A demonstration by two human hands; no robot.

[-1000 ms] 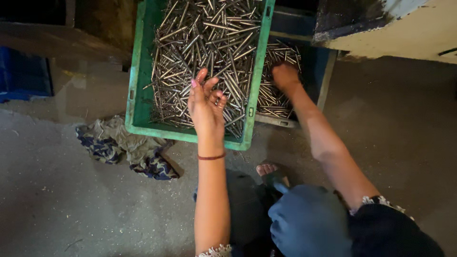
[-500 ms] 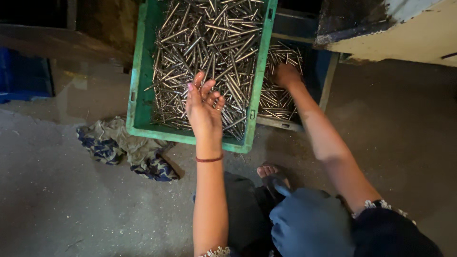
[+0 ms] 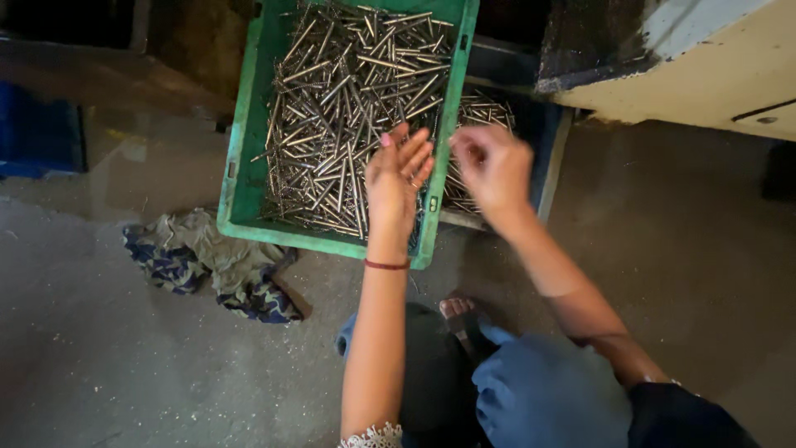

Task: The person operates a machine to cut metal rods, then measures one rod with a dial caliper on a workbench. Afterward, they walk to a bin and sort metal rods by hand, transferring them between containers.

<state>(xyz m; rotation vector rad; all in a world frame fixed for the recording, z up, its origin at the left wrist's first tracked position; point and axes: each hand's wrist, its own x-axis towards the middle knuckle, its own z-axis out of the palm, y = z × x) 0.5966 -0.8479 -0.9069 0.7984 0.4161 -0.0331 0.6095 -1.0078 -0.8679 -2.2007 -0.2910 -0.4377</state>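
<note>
A person crouches on a grey concrete floor (image 3: 99, 365), seen from above, with both bare hands raised over two crates of metal pins; the left hand (image 3: 396, 178) hovers palm-up, fingers spread wide and empty, above the near right corner of a green plastic crate (image 3: 245, 182); a thin red band (image 3: 386, 265) circles that wrist. The green crate is rectangular with a thick rim, and it is heaped with long, thin, dull-silver metal pins (image 3: 348, 108) lying criss-cross in every direction; a small dark slot sits on its right wall near the top, and I see no readable label on it. The right hand (image 3: 491, 166) is held just beside the left, apart from it, above the gap between the crates; its fingers are curled in near the thumb, and I cannot tell whether they pinch a pin or nothing at all. Behind and to the right lies a blue crate (image 3: 549, 158), partly hidden under the green one, holding more of the same pins (image 3: 485, 108). At the upper right stands a cream-coloured cabinet (image 3: 713, 66) with a dark, worn top edge. On the floor to the left of the green crate lies a crumpled rag (image 3: 211, 265), olive and dark blue; at the far left edge sits a blue box (image 3: 37, 137). The person's blue-trousered knee (image 3: 547, 394) and one bare foot in a sandal (image 3: 458, 311) show below the hands.
</note>
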